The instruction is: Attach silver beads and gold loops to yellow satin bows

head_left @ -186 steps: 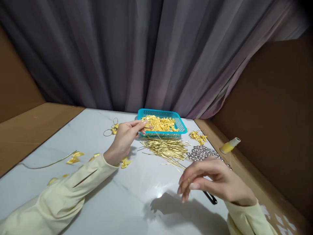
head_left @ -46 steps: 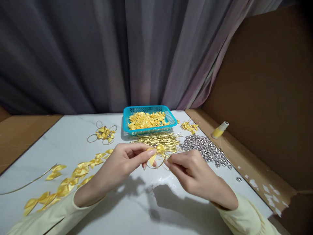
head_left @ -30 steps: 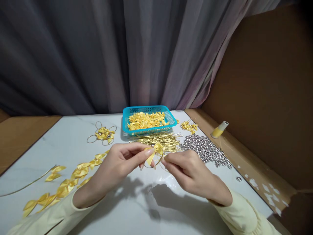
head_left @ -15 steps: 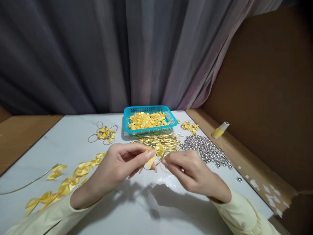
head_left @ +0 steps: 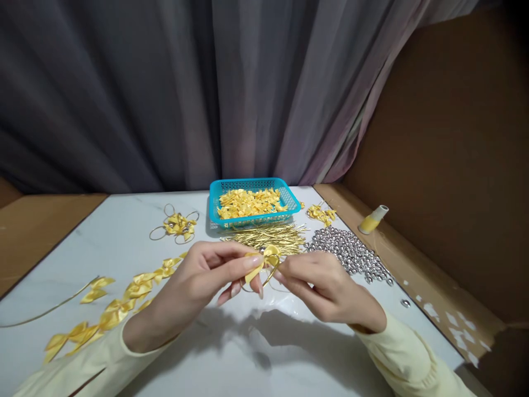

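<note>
Over the middle of the table, my left hand [head_left: 202, 281] pinches a yellow ribbon bow [head_left: 271, 255] between thumb and forefinger, its other fingers curled beneath. A silver bead [head_left: 262, 250] sits at the bow's knot, partly behind my fingertip. From the bow a gold cord [head_left: 274, 270] curves down in a loop. My right hand [head_left: 330, 286] is closed, thumb and forefinger pressed together at the cord's right side. Its fingertips hide what exactly they grip there, probably a thin strand or the cord.
Behind my hands lie gold cords [head_left: 268, 237] and a blue basket [head_left: 212, 207] of yellow bows. Silver beads [head_left: 347, 251] are heaped at right, near a thread spool [head_left: 373, 219]. Looped bows [head_left: 179, 225] and a row of bows [head_left: 115, 311] lie at left.
My left hand's lower fingers have opened slightly, and the bow has turned a little. My right hand has barely moved.
</note>
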The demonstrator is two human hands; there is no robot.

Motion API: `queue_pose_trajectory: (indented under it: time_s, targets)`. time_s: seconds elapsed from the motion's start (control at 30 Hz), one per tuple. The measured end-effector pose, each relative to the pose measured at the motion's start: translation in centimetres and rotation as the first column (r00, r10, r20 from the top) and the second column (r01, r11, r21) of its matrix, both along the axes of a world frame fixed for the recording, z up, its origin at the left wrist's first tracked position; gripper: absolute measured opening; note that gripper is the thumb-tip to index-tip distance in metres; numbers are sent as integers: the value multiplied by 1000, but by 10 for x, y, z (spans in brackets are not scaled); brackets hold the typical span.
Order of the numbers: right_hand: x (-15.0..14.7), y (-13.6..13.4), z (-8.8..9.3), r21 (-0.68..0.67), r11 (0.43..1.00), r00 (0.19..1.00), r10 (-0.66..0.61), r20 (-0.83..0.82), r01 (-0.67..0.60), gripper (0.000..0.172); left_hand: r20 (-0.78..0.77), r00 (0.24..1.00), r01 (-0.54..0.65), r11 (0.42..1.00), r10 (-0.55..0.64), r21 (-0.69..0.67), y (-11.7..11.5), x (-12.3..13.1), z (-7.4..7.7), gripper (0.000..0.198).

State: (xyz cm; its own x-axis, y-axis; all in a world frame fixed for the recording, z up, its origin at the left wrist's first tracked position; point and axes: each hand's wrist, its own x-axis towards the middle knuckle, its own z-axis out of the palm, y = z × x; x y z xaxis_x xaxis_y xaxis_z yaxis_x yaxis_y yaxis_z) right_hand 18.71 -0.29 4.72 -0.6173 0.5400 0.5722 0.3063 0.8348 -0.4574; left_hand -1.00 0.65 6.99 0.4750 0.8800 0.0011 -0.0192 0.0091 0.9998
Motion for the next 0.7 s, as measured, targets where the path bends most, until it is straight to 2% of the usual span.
queue_pose_trajectory:
  time_s: [0.2, 0.4, 0.7]
  targets:
    - [2, 0, -1, 41, 999, 999, 16, 51, -18, 26, 23, 997, 72, 994, -70, -79, 4, -3, -1, 18]
    - [0, 0, -3, 55, 998, 999, 40, 23, -42, 23, 103, 991, 102, 972, -81, -214, 3, -1, -1, 16]
    - [-1, -2, -2, 62, 997, 999, 35, 5, -36, 23, 154, 986, 110, 945, -65, -307, 3, -2, -4, 16]
